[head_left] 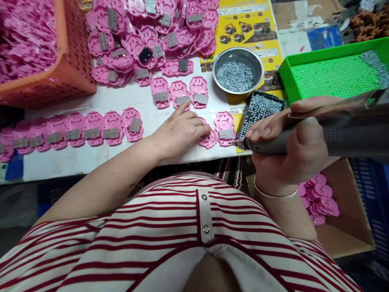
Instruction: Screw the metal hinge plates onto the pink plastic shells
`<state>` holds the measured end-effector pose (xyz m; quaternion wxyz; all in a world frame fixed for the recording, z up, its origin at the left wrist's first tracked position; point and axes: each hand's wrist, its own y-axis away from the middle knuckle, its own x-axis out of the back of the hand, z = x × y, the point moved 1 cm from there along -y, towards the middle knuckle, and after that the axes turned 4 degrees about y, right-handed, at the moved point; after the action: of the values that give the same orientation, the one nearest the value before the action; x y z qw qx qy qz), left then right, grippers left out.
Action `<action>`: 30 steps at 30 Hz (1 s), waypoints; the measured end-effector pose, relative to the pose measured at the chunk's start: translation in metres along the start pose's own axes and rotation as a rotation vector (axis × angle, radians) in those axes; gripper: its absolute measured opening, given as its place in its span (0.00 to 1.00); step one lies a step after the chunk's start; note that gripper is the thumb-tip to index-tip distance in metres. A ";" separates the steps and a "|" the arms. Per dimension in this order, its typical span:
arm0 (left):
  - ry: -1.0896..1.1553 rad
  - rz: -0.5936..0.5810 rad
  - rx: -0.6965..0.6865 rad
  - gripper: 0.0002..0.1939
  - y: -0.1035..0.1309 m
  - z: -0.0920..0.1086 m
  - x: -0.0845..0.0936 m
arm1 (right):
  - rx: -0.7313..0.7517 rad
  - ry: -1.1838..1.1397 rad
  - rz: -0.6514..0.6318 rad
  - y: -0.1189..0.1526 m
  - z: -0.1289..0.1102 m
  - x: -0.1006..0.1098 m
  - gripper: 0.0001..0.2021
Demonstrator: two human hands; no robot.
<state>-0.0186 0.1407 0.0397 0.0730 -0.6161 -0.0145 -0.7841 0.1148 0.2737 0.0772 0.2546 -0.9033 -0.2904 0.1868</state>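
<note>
My right hand [288, 156] is wrapped round a grey power screwdriver [340, 134], its tip beside the lower right corner of a pink plastic part [225, 126] with a metal plate. Another pink part [207, 137] lies just left of that one, under the fingertips of my left hand [185, 129]. The left fingers are spread, one reaching a pink part [179, 91] in a group of three above. A black tray of screws [261, 106] sits behind the screwdriver tip. The steel bowl [238, 73] behind it holds many more small screws.
Several pink parts with metal plates [73, 129] line the table's left front. More are heaped [158, 40] at the back. An orange basket [73, 52] stands back left, a green tray [328, 73] right, a cardboard box [349, 202] below right.
</note>
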 end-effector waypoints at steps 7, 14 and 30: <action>0.093 0.091 0.209 0.20 0.003 0.008 0.001 | 0.005 0.006 0.036 0.001 0.000 -0.001 0.08; 0.120 0.095 0.413 0.25 -0.004 0.029 0.000 | -0.025 -0.029 0.029 0.005 0.000 0.001 0.09; 0.224 0.048 0.284 0.29 0.020 0.013 -0.002 | 0.000 -0.031 0.019 0.005 0.000 0.002 0.08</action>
<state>-0.0029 0.1230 0.0391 0.1789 -0.5085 -0.1021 -0.8361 0.1187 0.2715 0.0736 0.2483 -0.9030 -0.2857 0.2031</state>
